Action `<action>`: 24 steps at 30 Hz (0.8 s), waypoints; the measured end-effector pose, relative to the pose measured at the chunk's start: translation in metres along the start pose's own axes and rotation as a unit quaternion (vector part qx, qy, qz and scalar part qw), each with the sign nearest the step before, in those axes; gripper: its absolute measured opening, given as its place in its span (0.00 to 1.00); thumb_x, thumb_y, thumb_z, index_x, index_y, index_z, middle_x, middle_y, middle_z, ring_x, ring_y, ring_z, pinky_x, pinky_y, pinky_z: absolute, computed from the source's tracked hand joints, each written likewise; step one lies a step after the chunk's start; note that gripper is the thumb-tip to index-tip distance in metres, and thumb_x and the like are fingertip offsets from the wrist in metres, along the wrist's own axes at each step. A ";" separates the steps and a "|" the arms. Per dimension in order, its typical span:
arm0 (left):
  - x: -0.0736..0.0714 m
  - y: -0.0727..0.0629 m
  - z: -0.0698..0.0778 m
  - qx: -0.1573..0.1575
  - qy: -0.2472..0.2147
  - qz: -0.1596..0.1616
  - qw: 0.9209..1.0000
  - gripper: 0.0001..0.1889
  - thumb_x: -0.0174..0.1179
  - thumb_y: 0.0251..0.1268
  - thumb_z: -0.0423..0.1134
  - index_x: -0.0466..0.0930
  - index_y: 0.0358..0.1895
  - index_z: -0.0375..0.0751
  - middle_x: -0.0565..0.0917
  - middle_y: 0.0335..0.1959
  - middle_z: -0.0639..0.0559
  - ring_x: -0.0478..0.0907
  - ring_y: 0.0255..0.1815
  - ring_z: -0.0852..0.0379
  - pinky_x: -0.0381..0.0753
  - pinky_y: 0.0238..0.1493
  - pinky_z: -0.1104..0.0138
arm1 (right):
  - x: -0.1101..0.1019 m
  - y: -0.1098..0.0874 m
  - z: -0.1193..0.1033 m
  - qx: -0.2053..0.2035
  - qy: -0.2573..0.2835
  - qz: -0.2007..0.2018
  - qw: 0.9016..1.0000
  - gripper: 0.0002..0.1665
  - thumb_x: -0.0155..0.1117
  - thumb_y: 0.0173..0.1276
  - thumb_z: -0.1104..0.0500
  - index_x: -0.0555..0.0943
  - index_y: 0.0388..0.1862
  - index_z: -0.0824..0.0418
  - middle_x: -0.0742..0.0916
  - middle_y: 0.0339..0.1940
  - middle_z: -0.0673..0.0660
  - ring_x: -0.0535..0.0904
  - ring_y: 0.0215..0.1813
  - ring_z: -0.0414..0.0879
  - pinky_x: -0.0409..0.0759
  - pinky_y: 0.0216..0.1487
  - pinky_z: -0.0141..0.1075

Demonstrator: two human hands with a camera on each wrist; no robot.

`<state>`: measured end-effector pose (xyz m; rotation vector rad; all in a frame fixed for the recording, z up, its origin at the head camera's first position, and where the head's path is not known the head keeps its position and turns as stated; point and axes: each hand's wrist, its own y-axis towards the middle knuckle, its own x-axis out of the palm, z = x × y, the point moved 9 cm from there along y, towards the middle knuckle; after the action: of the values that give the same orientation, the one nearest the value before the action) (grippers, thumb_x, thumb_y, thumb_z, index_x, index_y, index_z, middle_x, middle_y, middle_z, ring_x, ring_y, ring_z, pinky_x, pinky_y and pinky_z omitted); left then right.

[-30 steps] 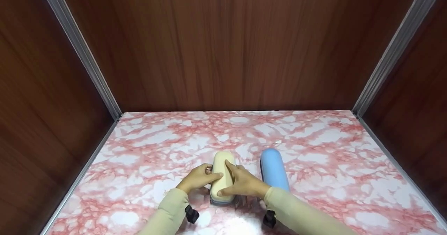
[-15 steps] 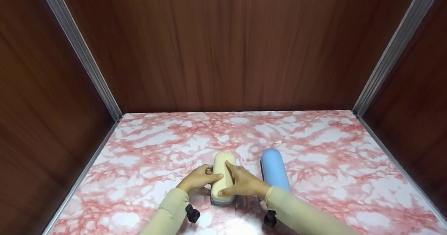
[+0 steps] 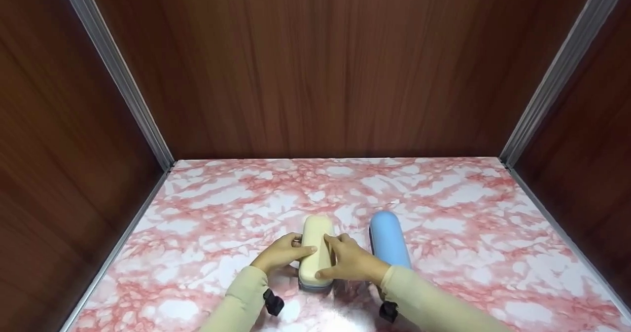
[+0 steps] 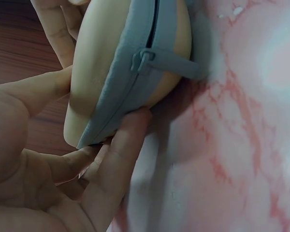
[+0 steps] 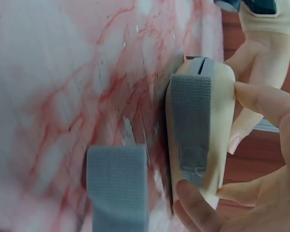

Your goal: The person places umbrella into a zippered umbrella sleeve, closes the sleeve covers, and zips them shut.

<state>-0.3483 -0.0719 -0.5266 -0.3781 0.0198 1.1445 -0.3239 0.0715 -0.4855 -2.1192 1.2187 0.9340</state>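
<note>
A cream zippered case [image 3: 317, 228] with rounded ends lies on the marbled tabletop, between both hands. My left hand [image 3: 281, 253] grips its left side, thumb on the top and fingers along the lower edge. In the left wrist view a grey zipper pull [image 4: 145, 60] hangs by that hand's fingertips, and a dark slit runs along the zipper past it. From the right, my right hand [image 3: 352, 260] holds the case, thumb near its close end and other fingertips on the top and side. A grey woven strap [image 5: 191, 121] shows on the case's right side.
A similar blue case [image 3: 388, 238] lies to the right, its near end covered by my right forearm. In the right wrist view a grey ribbed band [image 5: 117, 188] stands close by. Dark wood panels [image 3: 315, 65] wall the table at the back and sides.
My right hand has shifted slightly right, its index finger sliding from the case's top middle toward the right edge. The left hand keeps its hold, and the case stays nearly in place.
</note>
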 end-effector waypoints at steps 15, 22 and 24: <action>0.002 0.000 -0.002 -0.012 -0.018 -0.010 1.000 0.40 0.67 0.66 0.51 0.61 0.71 0.30 0.75 0.57 0.39 0.82 0.46 0.47 0.86 0.42 0.53 | 0.005 -0.021 -0.040 -0.153 -0.104 0.018 0.983 0.29 0.78 0.56 0.53 0.82 0.53 0.66 0.79 0.47 0.53 0.71 0.46 0.43 0.78 0.43 0.30; 0.001 0.002 -0.003 -0.002 -0.018 -0.017 1.000 0.40 0.67 0.66 0.50 0.60 0.71 0.28 0.76 0.55 0.38 0.82 0.48 0.46 0.86 0.43 0.53 | 0.024 -0.030 -0.061 -0.258 -0.162 0.034 0.952 0.22 0.78 0.57 0.57 0.84 0.51 0.61 0.80 0.49 0.49 0.72 0.52 0.42 0.76 0.53 0.28; 0.001 0.002 -0.004 -0.003 -0.028 -0.019 0.999 0.39 0.67 0.66 0.49 0.61 0.70 0.28 0.75 0.55 0.38 0.82 0.48 0.45 0.86 0.43 0.52 | 0.031 -0.033 -0.067 -0.300 -0.196 0.049 0.932 0.20 0.78 0.57 0.56 0.85 0.49 0.59 0.80 0.49 0.50 0.72 0.52 0.43 0.76 0.54 0.28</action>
<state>-0.3491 -0.0711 -0.5312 -0.3498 -0.0404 1.1169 -0.2637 0.0225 -0.4640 -2.1466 0.9078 1.8639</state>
